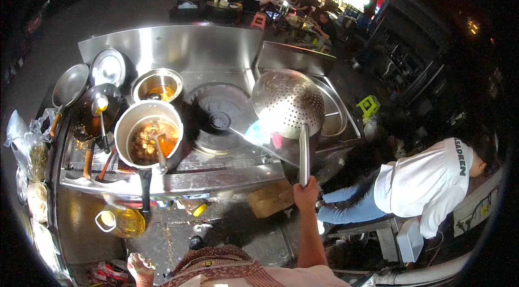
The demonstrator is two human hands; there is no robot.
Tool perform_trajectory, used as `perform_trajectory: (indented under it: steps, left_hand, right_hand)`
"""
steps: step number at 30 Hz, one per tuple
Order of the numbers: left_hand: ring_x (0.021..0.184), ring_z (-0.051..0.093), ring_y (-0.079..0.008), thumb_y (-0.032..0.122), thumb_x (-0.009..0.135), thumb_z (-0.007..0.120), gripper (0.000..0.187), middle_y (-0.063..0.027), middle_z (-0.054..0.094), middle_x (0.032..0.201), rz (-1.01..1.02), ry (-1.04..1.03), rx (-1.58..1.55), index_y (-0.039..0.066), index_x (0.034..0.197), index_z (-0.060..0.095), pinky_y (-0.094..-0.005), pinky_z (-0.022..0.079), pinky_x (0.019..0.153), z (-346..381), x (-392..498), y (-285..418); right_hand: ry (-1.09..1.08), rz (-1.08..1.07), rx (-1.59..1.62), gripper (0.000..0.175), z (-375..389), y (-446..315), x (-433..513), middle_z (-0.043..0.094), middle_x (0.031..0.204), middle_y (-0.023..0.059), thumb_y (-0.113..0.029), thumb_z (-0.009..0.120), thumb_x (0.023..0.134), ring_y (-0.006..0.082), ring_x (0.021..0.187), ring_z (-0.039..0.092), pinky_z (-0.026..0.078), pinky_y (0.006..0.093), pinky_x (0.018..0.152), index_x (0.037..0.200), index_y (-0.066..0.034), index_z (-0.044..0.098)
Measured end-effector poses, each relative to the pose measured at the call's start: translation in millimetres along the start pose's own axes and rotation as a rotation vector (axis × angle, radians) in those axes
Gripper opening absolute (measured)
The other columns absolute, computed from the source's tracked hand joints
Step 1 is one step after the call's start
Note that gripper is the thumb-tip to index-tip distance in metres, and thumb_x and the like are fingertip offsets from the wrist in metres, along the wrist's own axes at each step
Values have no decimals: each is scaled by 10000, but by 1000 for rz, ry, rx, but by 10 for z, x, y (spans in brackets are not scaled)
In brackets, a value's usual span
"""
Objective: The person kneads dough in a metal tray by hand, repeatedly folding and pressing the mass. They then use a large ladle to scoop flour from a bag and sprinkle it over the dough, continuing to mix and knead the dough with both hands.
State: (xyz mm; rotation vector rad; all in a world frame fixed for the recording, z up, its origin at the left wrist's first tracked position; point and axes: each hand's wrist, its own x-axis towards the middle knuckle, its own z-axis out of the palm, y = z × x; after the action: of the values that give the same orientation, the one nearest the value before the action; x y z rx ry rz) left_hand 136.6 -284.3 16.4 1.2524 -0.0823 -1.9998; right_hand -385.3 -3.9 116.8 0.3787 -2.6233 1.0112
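Observation:
My right hand (305,194) grips the metal handle of a large perforated strainer (290,102). The strainer's bowl is raised over the right end of the steel cooking station. My left hand (140,266) is low beside my apron (211,262), brightly lit; whether it holds anything is unclear. In front of me a deep pot (121,141) contains pieces of food in reddish-brown liquid, with a ladle (160,153) leaning inside. Behind it stands a smaller steel pot (176,77) with orange liquid. A round burner well (219,120) lies between the pots and the strainer.
On the left are a dark wok (87,118) holding a ladle, a pan (71,86) and a round lid (108,68). An oil jug (127,223) and a cardboard box (269,199) sit below the front edge. A person in white (421,181) bends at right.

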Motion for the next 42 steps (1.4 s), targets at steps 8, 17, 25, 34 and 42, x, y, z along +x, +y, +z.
perform_trajectory:
  steps: [8, 17, 25, 34, 42]
  left_hand:
    - [552, 483, -168, 238, 798, 643, 116, 26, 535, 687, 274, -258, 444, 163, 795, 555, -346, 360, 449, 525, -128, -595]
    - [523, 448, -160, 210, 810, 647, 171, -21, 488, 680, 440, -327, 826, 127, 826, 499, -348, 364, 428, 678, -115, -770]
    - [703, 541, -200, 169, 765, 634, 278, -64, 557, 855, 134, -268, 893, 92, 1008, 524, -366, 461, 574, 872, -194, -840]
    - [475, 443, -177, 337, 799, 689, 259, -7, 468, 614, -26, -283, 539, 149, 775, 514, -328, 349, 398, 1435, -264, -1176]
    - [594, 512, -241, 290, 794, 667, 253, -64, 512, 673, 115, -239, 723, 85, 831, 523, -404, 410, 503, 1246, -377, -1102]
  right_hand:
    - [-283, 78, -199, 414, 20, 1161, 1010, 611, 899, 181, -223, 638, 715, 358, 813, 612, 491, 460, 706, 1042, 9, 537]
    - [-218, -170, -236, 515, 603, 1517, 1595, 573, 946, 207, -412, 689, 737, 373, 916, 555, 458, 464, 762, 1007, 15, 587]
    - [-29, -328, -238, 388, 804, 1433, 1669, 521, 876, 200, -340, 641, 782, 379, 854, 511, 411, 476, 761, 840, 34, 558]
    - [-89, -123, -250, 400, 1354, 687, 1854, 520, 981, 229, -351, 607, 810, 384, 971, 498, 392, 474, 844, 917, 32, 559]
    - [-170, 94, -271, 440, 1853, 126, 2319, 531, 1049, 216, -372, 617, 802, 355, 1043, 502, 393, 444, 900, 988, 25, 575]
